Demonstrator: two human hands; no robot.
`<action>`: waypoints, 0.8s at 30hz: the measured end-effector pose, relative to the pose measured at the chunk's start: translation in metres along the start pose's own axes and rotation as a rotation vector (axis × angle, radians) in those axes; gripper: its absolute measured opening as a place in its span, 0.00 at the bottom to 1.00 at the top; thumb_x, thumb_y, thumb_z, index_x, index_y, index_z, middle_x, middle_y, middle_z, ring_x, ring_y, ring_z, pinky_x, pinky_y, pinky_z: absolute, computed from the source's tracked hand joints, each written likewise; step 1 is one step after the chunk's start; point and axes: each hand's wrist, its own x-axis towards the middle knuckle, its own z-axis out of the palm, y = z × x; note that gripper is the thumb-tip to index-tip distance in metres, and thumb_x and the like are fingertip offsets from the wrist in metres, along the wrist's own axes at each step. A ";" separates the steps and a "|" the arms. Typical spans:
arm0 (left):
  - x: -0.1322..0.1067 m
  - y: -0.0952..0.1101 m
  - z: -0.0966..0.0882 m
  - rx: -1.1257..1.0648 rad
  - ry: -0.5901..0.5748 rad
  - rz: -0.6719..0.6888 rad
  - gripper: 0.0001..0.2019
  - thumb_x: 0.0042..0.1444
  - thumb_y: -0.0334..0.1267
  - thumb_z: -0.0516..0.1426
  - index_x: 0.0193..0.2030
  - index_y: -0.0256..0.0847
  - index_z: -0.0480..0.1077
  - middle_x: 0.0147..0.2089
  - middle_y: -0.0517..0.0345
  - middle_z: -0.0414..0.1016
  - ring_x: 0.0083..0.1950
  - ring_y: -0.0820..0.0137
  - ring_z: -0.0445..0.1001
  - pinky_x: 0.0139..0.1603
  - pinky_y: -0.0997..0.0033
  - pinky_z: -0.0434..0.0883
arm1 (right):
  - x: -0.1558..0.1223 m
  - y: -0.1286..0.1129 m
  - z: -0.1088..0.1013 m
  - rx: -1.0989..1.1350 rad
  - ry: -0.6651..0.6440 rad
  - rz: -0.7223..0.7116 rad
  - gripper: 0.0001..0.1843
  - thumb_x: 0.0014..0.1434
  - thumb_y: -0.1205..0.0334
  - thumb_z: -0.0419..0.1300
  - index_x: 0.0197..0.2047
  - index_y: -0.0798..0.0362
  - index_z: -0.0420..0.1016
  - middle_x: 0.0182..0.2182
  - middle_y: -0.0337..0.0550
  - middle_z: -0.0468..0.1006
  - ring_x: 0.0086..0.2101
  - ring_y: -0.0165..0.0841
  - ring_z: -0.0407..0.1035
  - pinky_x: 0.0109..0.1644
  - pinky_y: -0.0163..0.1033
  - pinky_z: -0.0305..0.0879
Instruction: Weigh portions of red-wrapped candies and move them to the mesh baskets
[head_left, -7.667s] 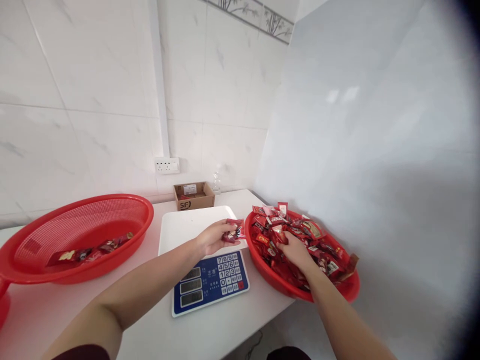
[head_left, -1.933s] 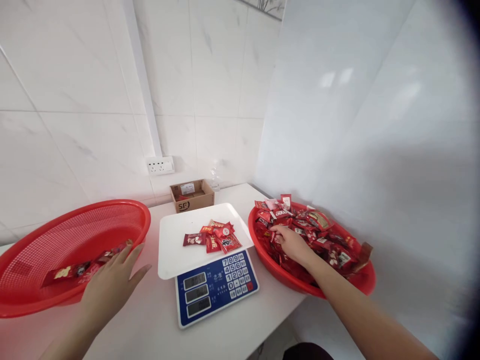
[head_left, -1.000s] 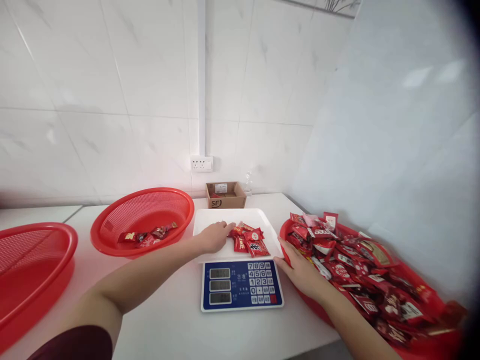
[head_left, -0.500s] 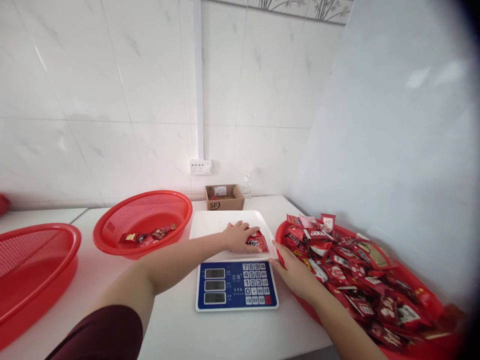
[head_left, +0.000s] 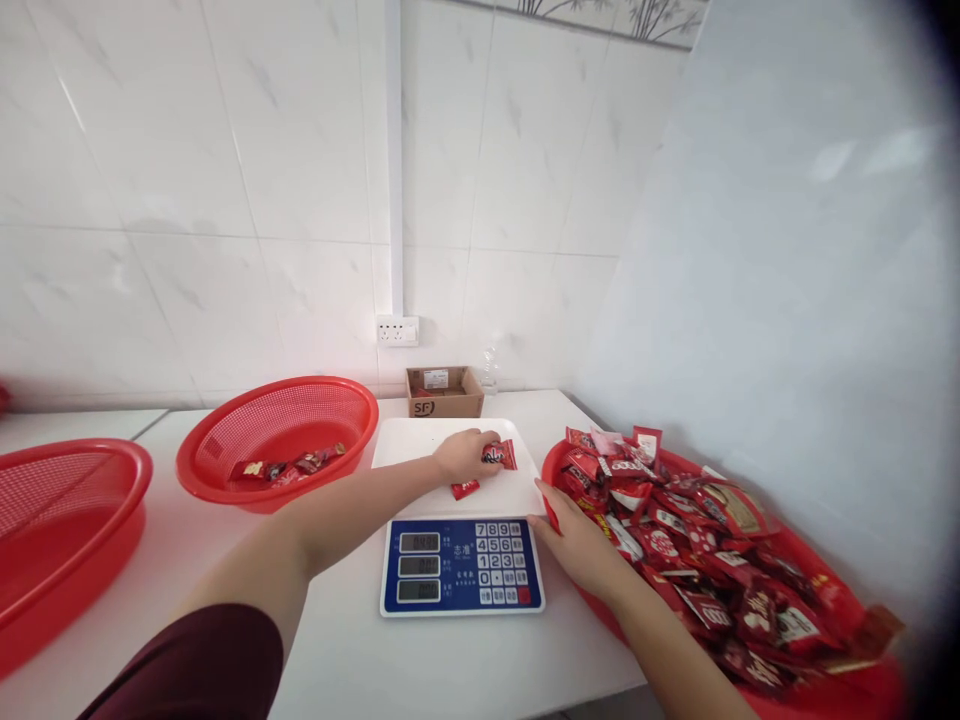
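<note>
**Left hand (head_left: 466, 456) closed narrowly on a light, soft red foil candy packet (head_left: 500, 455)**
Packet pinches best at its crimped end, above the white scale platter (head_left: 405, 441); right hand (head_left: 577, 552) lies open by a round red plastic basin (head_left: 600, 612).

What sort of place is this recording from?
Probably a small packing room: a digital weighing scale, a red mesh basket, a heap of wrapped red sweets and an SF cardboard carton.

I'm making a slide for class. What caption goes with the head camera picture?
Left hand on red-wrapped sweets on a digital scale, right hand beside a heaped red basin.
</note>
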 end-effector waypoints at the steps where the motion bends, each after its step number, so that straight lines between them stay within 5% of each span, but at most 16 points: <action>1: 0.000 -0.004 -0.006 -0.009 0.032 -0.012 0.22 0.52 0.48 0.58 0.52 0.43 0.69 0.44 0.52 0.75 0.44 0.60 0.75 0.45 0.66 0.70 | 0.000 -0.001 0.000 0.002 -0.001 0.002 0.32 0.61 0.52 0.47 0.66 0.52 0.54 0.65 0.52 0.56 0.63 0.41 0.51 0.62 0.51 0.53; 8: -0.018 -0.051 -0.075 0.009 0.258 -0.177 0.20 0.56 0.45 0.56 0.54 0.41 0.66 0.47 0.53 0.75 0.45 0.64 0.74 0.45 0.70 0.69 | 0.001 -0.001 0.001 -0.024 -0.007 -0.003 0.33 0.61 0.52 0.46 0.67 0.57 0.52 0.65 0.56 0.55 0.63 0.43 0.50 0.63 0.52 0.52; 14: -0.065 -0.112 -0.130 0.164 0.348 -0.404 0.18 0.56 0.44 0.56 0.52 0.41 0.66 0.45 0.51 0.74 0.45 0.62 0.73 0.45 0.69 0.66 | 0.007 0.012 0.008 -0.026 0.061 -0.050 0.33 0.60 0.50 0.46 0.64 0.57 0.57 0.63 0.55 0.60 0.60 0.45 0.58 0.60 0.52 0.59; 19: -0.110 -0.147 -0.146 0.251 0.315 -0.587 0.17 0.55 0.44 0.56 0.50 0.41 0.68 0.43 0.51 0.74 0.41 0.62 0.73 0.38 0.70 0.66 | 0.012 0.023 0.016 -0.050 0.131 -0.080 0.31 0.59 0.47 0.48 0.62 0.52 0.62 0.60 0.52 0.65 0.57 0.47 0.62 0.57 0.53 0.63; 24: -0.131 -0.157 -0.146 0.281 0.298 -0.648 0.19 0.56 0.46 0.55 0.53 0.42 0.67 0.43 0.51 0.75 0.40 0.62 0.73 0.34 0.71 0.65 | 0.017 0.034 0.022 -0.096 0.185 -0.122 0.31 0.58 0.46 0.48 0.60 0.51 0.64 0.57 0.52 0.69 0.56 0.48 0.64 0.54 0.51 0.66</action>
